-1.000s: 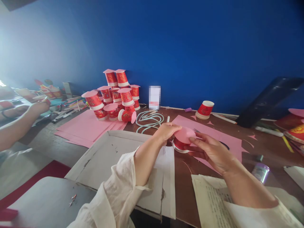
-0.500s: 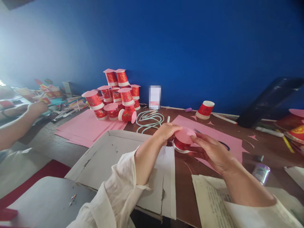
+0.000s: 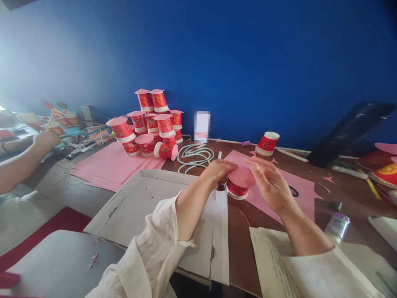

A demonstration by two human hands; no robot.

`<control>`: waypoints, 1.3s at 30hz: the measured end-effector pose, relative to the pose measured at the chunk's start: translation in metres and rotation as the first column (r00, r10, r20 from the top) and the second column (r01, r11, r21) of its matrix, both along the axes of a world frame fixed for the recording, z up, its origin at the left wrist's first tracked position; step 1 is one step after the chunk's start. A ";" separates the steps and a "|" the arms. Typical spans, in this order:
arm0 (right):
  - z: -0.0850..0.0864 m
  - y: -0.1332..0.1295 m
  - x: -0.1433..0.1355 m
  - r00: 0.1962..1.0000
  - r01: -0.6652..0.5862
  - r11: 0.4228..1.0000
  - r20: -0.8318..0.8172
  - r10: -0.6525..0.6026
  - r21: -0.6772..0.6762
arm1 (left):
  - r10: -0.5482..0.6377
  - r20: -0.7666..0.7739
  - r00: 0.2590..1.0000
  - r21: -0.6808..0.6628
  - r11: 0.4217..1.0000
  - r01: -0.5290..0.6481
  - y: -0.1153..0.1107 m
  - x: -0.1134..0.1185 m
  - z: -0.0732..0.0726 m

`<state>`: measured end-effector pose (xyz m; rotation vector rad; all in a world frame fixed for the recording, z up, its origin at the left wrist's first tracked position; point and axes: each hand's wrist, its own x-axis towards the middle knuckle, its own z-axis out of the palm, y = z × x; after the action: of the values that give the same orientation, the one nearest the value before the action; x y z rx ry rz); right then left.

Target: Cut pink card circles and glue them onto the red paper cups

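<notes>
A red paper cup point(image 3: 238, 189) stands upside down on the brown table, its white rim at the bottom. On top of it lies a round pink paper disc point(image 3: 241, 177), wider than the cup's base. My left hand point(image 3: 219, 170) is closed on the left side of the cup and disc; its fingertips are partly hidden. At the disc's right edge, my right hand point(image 3: 268, 180) has its fingers stretched out and raised, and I cannot tell whether it touches the paper. Behind it lies a pink sheet point(image 3: 288, 198) with a black scissor handle point(image 3: 293, 191) showing.
Red cups with pink discs point(image 3: 144, 142) are stacked at the left on pink paper point(image 3: 93, 167). A coiled cable point(image 3: 195, 157), a single red cup point(image 3: 267, 143), a glitter bottle point(image 3: 338, 227) and a grey board point(image 3: 149, 211) surround the hands. Another person's hand point(image 3: 46, 142) works far left.
My right hand has let go of the cup's right side and lifted, its fingers now straightened above the disc's edge. My left hand stays on the cup.
</notes>
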<state>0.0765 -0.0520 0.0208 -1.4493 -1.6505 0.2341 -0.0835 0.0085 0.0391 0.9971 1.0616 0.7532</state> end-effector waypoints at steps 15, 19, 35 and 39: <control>-0.008 0.008 0.000 0.988 -0.017 0.999 0.153 0.012 0.028 | -0.082 0.014 0.997 0.084 0.993 0.081 0.003 -0.001 -0.007; -0.007 0.007 -0.001 0.989 -0.006 1.000 0.150 0.002 0.026 | -0.080 0.009 0.997 0.090 0.993 0.079 0.004 -0.001 -0.010; -0.008 0.003 -0.008 0.999 -0.046 0.999 -0.013 0.046 -0.003 | -0.002 -0.060 0.998 0.109 0.994 0.009 -0.004 -0.002 -0.004; -0.011 0.002 -0.009 0.999 -0.033 0.999 -0.022 0.034 0.005 | 0.030 -0.081 0.996 0.113 0.993 -0.021 -0.005 -0.002 -0.005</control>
<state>0.0672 -0.0496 0.0095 -1.4118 -1.6578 0.2636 -0.0860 0.0032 0.0344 1.1198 1.1148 0.8054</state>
